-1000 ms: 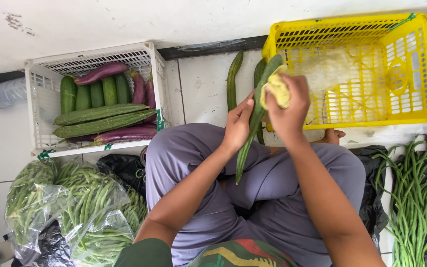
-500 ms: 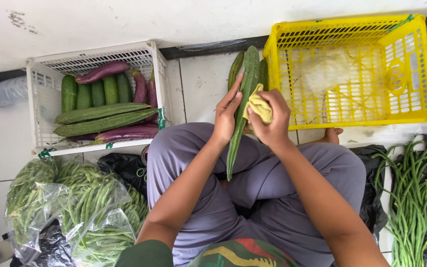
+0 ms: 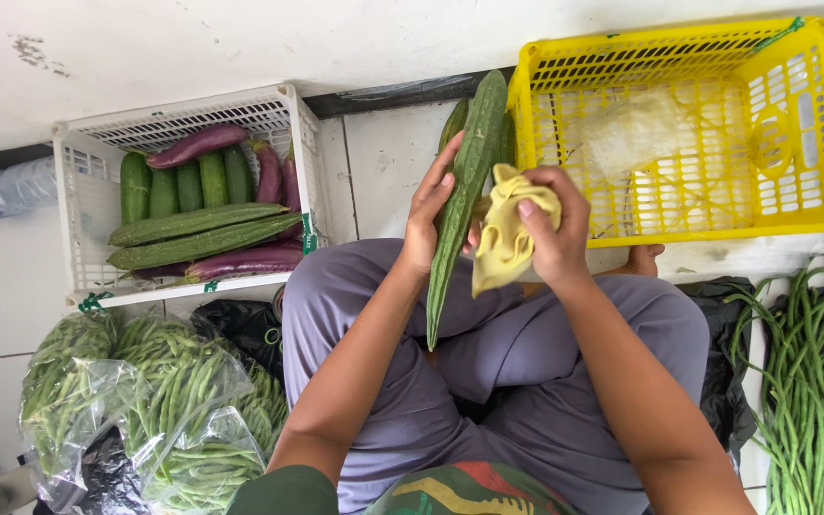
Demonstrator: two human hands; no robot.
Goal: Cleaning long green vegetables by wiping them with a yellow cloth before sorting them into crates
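Over the last second I see the long green gourd (image 3: 464, 200) swing from a slant to nearly upright: a second ago its upper end was hidden behind my right hand (image 3: 550, 229) and its lower tip trailed down to the left of my left hand (image 3: 428, 215); now its top stands well above both hands and its tip hangs just below the left wrist. The yellow cloth (image 3: 505, 238) has slid from the top of the gourd, where the right hand pressed it, down to the gourd's middle, to the right of the left hand. Both hands have dropped slightly toward my lap.
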